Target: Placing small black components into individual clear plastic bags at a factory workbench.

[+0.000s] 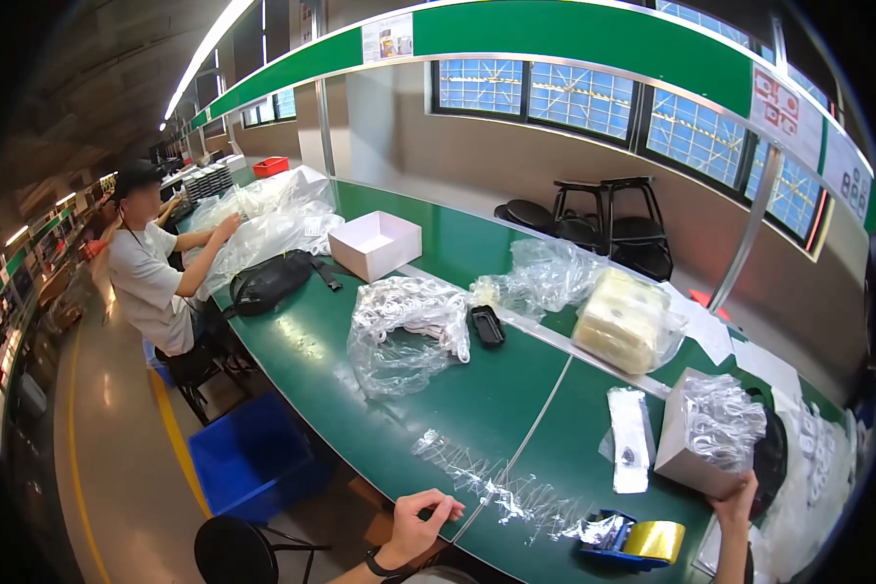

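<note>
My left hand (420, 526) is at the near table edge with its fingers curled closed and nothing visible in them. Beside it lies a line of silvery wire twist ties (501, 492). At the right, my right hand (737, 498) grips the lower near corner of a white cardboard box (689, 450); part of its fingers is hidden behind the box. Clear plastic bags with white cables (725, 420) fill that box. Just left of it lies a flat white packet (629, 443). A blue tape dispenser (621, 557) with yellow tape stands between my hands.
On the green table (326, 375) are an open bag of white cables (409, 316), a black tray (488, 327), an open white box (375, 245), a wrapped cream-coloured bundle (618, 319) and a black bag (273, 282). A co-worker (151, 263) sits far left; a blue crate (248, 453) and stool (234, 550) stand below.
</note>
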Available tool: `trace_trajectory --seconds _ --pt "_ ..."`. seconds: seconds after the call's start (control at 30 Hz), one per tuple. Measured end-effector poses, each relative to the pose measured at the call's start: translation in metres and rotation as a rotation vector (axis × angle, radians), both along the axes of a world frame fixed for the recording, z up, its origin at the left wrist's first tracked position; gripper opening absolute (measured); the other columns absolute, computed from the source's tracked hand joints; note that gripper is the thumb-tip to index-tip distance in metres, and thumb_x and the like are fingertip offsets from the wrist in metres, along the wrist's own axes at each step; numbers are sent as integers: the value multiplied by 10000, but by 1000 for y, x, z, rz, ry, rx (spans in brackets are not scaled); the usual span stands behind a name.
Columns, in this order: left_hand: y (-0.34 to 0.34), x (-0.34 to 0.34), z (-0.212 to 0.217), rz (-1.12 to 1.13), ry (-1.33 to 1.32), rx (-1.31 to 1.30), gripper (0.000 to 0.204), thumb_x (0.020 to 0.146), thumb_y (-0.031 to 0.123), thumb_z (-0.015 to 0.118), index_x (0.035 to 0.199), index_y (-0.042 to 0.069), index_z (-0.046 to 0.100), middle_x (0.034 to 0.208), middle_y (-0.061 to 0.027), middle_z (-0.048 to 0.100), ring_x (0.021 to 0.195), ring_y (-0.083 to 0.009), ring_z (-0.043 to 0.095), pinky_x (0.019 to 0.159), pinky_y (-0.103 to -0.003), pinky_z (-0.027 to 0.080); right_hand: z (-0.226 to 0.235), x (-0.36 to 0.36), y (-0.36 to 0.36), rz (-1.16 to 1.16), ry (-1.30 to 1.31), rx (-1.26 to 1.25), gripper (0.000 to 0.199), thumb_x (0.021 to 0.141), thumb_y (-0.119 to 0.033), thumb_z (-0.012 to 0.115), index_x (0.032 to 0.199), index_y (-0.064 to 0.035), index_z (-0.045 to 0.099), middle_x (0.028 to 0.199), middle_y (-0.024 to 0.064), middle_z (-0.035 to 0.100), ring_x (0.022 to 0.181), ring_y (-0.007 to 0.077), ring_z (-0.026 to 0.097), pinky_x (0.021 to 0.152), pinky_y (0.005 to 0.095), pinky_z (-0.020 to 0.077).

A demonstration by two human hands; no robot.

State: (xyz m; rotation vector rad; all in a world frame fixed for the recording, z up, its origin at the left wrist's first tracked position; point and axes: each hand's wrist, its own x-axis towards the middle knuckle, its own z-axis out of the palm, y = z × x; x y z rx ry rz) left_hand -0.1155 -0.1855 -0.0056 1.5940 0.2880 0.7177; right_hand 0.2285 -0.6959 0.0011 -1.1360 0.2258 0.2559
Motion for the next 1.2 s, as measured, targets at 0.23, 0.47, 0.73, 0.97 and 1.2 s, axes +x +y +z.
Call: trace_trajectory --seconds 0.23,0.47,0.73,0.97,1.2 --pt "-2 2 -5 80 2 -52 263 962 51 550 781 -89 679 720 -105 684 653 -155 672 629 -261 541 13 -14 31 -100 -1 60 497 811 -423 496 1173 -96 592 1151 128 625 1047 307 588 882 502 484" --pt "-2 4 -5 100 -6 -7 262 949 52 558 759 -88 671 701 -111 677 621 -163 663 610 -266 536 25 -39 51 -132 -27 92 469 828 -412 484 1162 -101 587 1194 139 611 1075 304 575 917 514 456" --pt "-6 3 1 121 15 -14 268 936 50 554 734 -85 665 687 -118 674 612 -169 662 602 -266 526 29 -61 57 -90 -3 243 506 862 -452 459 1256 -164 596 1253 74 627 1121 295 587 939 495 473" --pt "-6 2 -1 123 10 -28 268 934 58 555 738 -86 667 680 -122 670 603 -169 656 598 -267 523 46 -66 33 -130 -132 244 579 868 -503 416 1298 -149 572 1325 88 590 1214 329 541 997 569 431" --pt "-6 2 0 139 -9 -47 273 938 60 552 738 -88 665 678 -125 667 603 -170 656 597 -267 523 85 -85 -3 -467 -35 295 628 916 -568 364 1289 -92 533 1355 113 551 1186 330 551 955 560 458"
